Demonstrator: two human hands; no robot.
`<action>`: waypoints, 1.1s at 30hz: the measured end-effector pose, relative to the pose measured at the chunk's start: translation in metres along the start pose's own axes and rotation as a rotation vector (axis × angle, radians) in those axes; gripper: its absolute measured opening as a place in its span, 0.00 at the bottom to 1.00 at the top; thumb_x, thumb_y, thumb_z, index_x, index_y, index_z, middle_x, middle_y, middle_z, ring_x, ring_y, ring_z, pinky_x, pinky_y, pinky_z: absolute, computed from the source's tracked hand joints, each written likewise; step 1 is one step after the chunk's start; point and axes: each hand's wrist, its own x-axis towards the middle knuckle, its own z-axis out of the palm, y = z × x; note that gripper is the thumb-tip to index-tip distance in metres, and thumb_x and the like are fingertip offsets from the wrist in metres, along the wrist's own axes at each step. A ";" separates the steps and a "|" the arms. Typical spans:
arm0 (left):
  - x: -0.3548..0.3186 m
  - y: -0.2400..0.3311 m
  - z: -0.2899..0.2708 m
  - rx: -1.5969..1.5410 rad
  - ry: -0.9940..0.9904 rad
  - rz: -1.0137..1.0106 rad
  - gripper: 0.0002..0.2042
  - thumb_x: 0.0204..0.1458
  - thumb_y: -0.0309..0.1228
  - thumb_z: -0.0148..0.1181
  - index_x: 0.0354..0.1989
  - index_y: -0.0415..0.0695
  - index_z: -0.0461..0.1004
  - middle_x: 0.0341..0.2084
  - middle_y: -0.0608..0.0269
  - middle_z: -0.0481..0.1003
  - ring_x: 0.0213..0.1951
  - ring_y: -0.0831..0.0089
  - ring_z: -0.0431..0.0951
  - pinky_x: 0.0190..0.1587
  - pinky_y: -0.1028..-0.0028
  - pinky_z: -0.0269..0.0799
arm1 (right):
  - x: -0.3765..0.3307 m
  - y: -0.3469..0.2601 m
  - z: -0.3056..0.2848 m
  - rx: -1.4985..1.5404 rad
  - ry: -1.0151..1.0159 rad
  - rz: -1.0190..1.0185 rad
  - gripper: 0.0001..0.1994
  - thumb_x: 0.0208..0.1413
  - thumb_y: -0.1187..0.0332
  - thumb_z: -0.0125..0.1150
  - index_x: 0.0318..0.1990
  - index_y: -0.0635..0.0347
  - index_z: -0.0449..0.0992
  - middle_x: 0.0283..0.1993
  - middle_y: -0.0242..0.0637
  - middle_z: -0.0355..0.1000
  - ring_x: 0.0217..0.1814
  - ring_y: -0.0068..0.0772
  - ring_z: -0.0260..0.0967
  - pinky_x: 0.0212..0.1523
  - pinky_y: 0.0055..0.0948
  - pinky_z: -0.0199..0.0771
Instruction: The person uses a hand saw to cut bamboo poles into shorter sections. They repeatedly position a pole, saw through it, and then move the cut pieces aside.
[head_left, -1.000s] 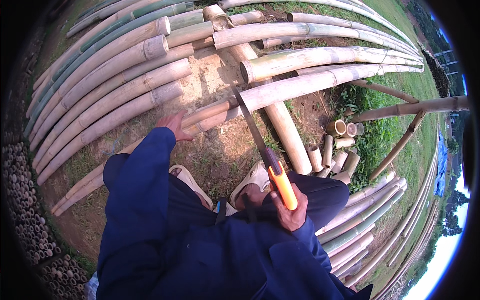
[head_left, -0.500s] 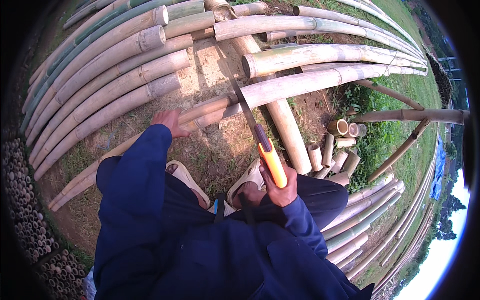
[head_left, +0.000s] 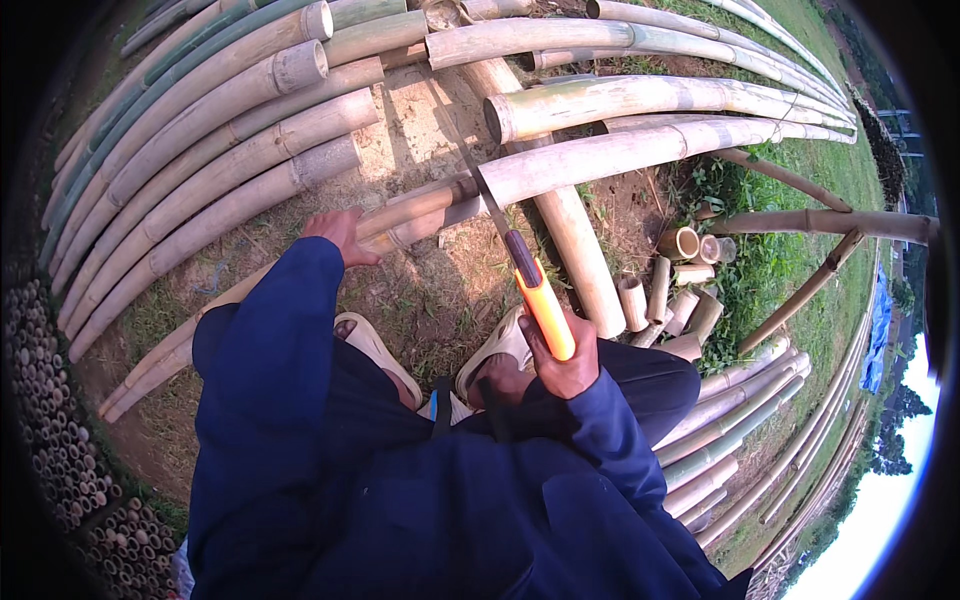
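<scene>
My right hand [head_left: 568, 365] is closed around the orange handle [head_left: 546, 318] of a handsaw. The saw blade [head_left: 492, 205] points away from me and lies across a thick, pale bamboo pole [head_left: 600, 162]. A thinner bamboo pole [head_left: 418, 208] lies along the thick one, its dark end right by the blade. To the left of the cut, my left hand [head_left: 342, 236] grips the thinner pole, its thumb on the near side. How deep the blade sits in the bamboo cannot be made out.
Beneath the thick pole runs a bamboo support [head_left: 578, 255]. Short cut bamboo pieces [head_left: 660, 290] lie to the right on soil and grass. Long poles [head_left: 210, 175] are stacked at the left, more [head_left: 735, 425] at the lower right. My sandals [head_left: 375, 352] flank the near ground.
My right hand and the saw have shifted slightly forward, away from my body. My left hand keeps its hold on the thinner pole.
</scene>
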 end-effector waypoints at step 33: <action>0.002 0.000 -0.005 0.003 -0.024 -0.013 0.43 0.30 0.56 0.78 0.57 0.45 0.78 0.42 0.44 0.83 0.48 0.48 0.83 0.59 0.54 0.74 | -0.048 -0.007 -0.027 0.060 -0.025 0.043 0.05 0.60 0.76 0.65 0.41 0.68 0.81 0.28 0.38 0.77 0.29 0.25 0.76 0.35 0.28 0.76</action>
